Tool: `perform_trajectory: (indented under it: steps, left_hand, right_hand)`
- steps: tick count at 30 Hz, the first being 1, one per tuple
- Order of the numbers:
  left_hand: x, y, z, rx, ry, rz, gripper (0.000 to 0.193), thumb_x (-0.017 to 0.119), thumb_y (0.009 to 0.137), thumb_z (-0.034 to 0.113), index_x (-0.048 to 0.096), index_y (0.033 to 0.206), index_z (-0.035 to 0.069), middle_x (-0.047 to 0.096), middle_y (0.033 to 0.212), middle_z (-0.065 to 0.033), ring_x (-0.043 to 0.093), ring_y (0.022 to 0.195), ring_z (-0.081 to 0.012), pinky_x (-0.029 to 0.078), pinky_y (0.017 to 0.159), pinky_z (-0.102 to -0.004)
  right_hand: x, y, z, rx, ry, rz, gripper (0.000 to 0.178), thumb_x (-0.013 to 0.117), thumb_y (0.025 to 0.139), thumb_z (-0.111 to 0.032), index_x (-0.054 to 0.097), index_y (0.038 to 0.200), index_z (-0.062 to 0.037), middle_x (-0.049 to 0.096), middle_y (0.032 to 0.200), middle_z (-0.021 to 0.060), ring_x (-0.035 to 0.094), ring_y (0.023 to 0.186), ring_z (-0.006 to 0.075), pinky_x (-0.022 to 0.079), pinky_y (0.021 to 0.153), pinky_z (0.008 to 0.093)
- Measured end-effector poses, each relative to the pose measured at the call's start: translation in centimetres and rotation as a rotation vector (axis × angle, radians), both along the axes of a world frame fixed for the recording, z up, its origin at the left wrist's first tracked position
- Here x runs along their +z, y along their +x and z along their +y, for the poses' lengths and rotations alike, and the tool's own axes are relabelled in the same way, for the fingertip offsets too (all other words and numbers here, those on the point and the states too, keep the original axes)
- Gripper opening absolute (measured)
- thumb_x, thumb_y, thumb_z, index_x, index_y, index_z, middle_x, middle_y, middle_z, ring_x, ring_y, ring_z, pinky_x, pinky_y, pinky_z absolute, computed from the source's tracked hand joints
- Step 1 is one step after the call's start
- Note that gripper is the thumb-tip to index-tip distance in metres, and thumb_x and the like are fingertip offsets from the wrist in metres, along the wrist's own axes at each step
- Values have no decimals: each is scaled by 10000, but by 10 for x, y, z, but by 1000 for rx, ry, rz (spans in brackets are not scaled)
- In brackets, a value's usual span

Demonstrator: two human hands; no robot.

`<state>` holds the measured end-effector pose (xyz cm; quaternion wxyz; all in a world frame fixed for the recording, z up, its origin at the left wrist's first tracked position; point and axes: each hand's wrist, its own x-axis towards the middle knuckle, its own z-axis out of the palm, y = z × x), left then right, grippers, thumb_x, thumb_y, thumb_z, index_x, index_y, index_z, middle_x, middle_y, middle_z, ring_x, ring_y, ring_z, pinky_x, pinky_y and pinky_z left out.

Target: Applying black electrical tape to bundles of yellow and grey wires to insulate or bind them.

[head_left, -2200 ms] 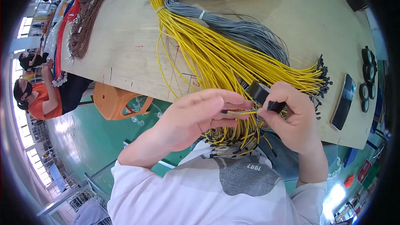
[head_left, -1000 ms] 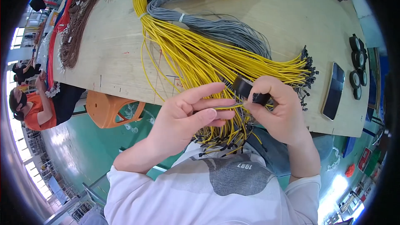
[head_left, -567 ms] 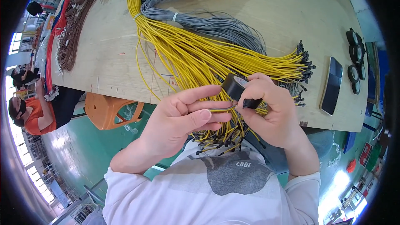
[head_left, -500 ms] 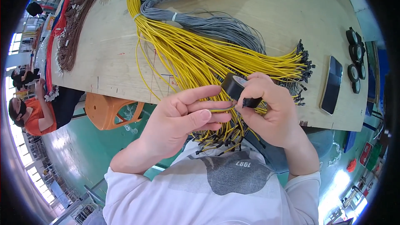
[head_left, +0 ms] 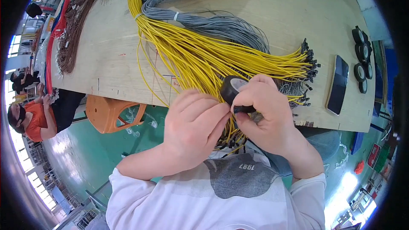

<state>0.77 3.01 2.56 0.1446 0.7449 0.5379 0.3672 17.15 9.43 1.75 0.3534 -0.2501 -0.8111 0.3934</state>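
A roll of black tape (head_left: pixel 227 90) is in my right hand (head_left: pixel 270 117), whose fingers and thumb are closed round its near side. My left hand (head_left: pixel 191 125) is turned back-up, with fingers bent and pressed together, their tips meeting my right fingertips beside the roll. Whatever lies between the left fingers is hidden. Under and beyond both hands spreads a thick bundle of yellow cables (head_left: pixel 191 44). Many of its ends, with small black connectors (head_left: pixel 310 61), fan out to the right; others hang over the table edge towards my lap, partly covered by my hands.
A tied bundle of grey cables (head_left: pixel 213 23) lies behind the yellow ones on the wooden table (head_left: pixel 306 12). At right are a phone (head_left: pixel 338 85) and several black tape rolls (head_left: pixel 360 72). Brown cables (head_left: pixel 73 42), an orange stool (head_left: pixel 106 113) and a person in orange (head_left: pixel 36 119) are at left.
My left hand has rolled over from fingers stretched out to bent and closed, back upward. The tape roll and my right hand have shifted slightly left.
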Motion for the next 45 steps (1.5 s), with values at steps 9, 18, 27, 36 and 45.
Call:
perform_trajectory:
  steps: [9, 18, 27, 36, 45]
  left_hand:
    - [7, 4, -11, 201, -761, -757, 25, 594, 812, 10, 575, 824, -2, 566, 711, 16, 492, 619, -4, 385, 488, -171]
    - [1, 21, -18, 212, -839, -1191, 37, 571, 834, 9, 565, 867, -5, 573, 736, 11, 491, 621, -9, 388, 538, -150]
    - [-1, 27, -24, 189, -746, -1335, 61, 579, 841, 17, 557, 889, -12, 586, 759, -9, 518, 634, -30, 420, 560, -162]
    - [-2, 27, -22, 182, -609, -1141, 50, 591, 837, 13, 547, 857, 0, 574, 738, -2, 519, 634, -29, 419, 541, -163]
    - [0, 2, -8, 83, -149, -262, 87, 634, 764, -6, 586, 830, 21, 557, 667, -45, 515, 528, -123, 396, 460, -236]
  right_hand:
    - [34, 32, -30, -356, -358, 76, 155, 575, 783, 14, 631, 927, 30, 601, 659, 64, 579, 618, 154, 452, 619, 267]
    - [12, 5, -61, -347, -965, 334, 186, 515, 867, -5, 616, 1020, 29, 605, 695, 24, 542, 554, 34, 430, 488, 168]
    - [3, -4, -60, -387, -729, 221, 201, 538, 839, 11, 615, 1023, 33, 614, 683, 58, 534, 537, 46, 429, 486, 187]
    - [4, 0, -53, -259, -836, 234, 439, 489, 853, 27, 402, 1283, 10, 564, 745, 19, 479, 635, 26, 376, 567, 157]
    - [0, 9, -17, -125, -16, -83, 144, 676, 705, -82, 580, 808, -55, 514, 687, 79, 488, 658, 272, 394, 631, 358]
